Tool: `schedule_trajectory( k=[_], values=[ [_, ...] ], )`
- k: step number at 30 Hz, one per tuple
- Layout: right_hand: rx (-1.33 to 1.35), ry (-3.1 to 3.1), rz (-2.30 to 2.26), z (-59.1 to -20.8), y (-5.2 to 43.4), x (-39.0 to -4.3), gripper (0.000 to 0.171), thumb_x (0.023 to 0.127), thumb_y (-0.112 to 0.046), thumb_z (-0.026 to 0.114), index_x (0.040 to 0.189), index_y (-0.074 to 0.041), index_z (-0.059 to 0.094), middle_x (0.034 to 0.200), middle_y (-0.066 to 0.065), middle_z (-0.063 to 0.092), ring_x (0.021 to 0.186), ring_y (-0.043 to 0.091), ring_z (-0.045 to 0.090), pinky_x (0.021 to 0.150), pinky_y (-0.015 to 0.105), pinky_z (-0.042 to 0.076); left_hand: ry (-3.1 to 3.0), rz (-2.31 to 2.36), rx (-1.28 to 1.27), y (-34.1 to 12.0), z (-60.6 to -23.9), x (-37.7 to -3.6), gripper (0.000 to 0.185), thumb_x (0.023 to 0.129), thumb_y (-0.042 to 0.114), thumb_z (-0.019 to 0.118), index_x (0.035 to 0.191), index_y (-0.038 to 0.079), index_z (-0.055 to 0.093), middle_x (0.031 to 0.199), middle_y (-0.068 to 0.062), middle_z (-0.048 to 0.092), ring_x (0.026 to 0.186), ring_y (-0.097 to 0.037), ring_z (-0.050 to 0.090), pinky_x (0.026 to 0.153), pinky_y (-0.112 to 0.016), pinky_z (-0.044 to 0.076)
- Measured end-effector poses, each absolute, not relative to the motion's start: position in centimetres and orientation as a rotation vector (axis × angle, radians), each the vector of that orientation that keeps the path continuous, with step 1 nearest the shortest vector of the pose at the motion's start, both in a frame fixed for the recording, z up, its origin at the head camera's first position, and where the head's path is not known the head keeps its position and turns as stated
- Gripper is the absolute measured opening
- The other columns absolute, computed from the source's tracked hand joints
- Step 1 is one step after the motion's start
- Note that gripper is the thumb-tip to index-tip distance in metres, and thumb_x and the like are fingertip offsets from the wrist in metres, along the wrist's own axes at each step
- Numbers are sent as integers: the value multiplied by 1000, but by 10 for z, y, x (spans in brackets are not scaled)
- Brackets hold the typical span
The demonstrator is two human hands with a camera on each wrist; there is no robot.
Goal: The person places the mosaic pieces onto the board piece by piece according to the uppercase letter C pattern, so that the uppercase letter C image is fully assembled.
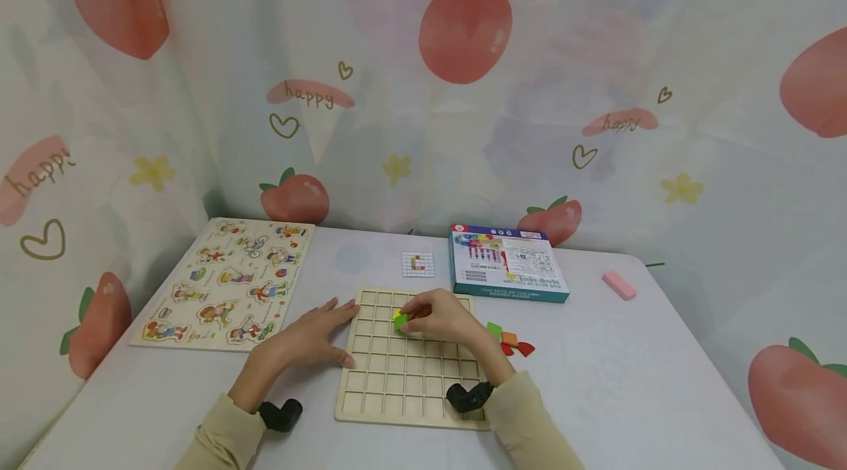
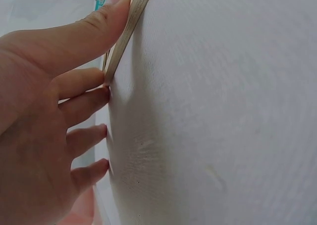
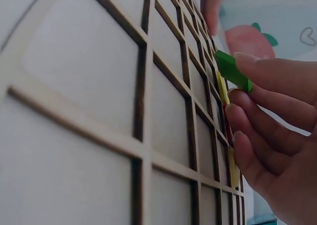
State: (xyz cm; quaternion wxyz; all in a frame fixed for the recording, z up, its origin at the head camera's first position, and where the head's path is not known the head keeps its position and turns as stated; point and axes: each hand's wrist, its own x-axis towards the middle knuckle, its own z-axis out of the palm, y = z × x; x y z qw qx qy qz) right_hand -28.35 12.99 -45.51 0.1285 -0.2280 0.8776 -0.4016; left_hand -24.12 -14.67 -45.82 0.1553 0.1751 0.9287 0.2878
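Right hand (image 1: 440, 315) pinches green tile (image 1: 400, 321) over grid board (image 1: 404, 382). Left hand (image 1: 311, 337) flat, fingers straight, at the board's left edge. Loose tiles (image 1: 509, 341), box (image 1: 506, 262) to the right; nothing blocks the grid.

I saw a pale, matt wooden grid board (image 1: 410, 374) with dark-edged cells, a smooth, slightly glossy green piece (image 3: 233, 70) against it, a matt white tabletop (image 2: 223, 116), a glossy printed cardboard box (image 1: 508, 262) and a sheer printed cloth backdrop (image 1: 463, 87).

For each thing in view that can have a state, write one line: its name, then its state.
Grid board: flat on the table, cells mostly empty.
Green piece: pinched over the board.
Right hand: pinches the green piece.
Left hand: fingers straight, pressing the board's left edge.
Game box: closed, lying flat.
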Motion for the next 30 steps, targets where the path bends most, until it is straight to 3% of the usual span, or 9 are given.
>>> schedule_trajectory(
  k=[15, 30],
  values=[
    [-703, 2587, -1054, -453, 123, -280, 20, 88, -16, 82, 105, -7, 77, 87, -2, 69, 78, 11, 59, 71, 25, 52, 2655, 826, 509, -149, -456, -240, 95, 79, 37, 88, 158, 11, 42, 168, -8, 33, 158, -42, 17, 125, -66, 18],
    [-723, 2618, -967, -451, 117, -280, 20, 85, -12, 84, 103, -8, 77, 90, -2, 68, 80, 11, 57, 73, 26, 51, 2646, 832, 509, -149, -458, -240, 95, 80, 38, 87, 158, 11, 41, 168, -7, 33, 158, -41, 16, 125, -65, 18]
  ],
)
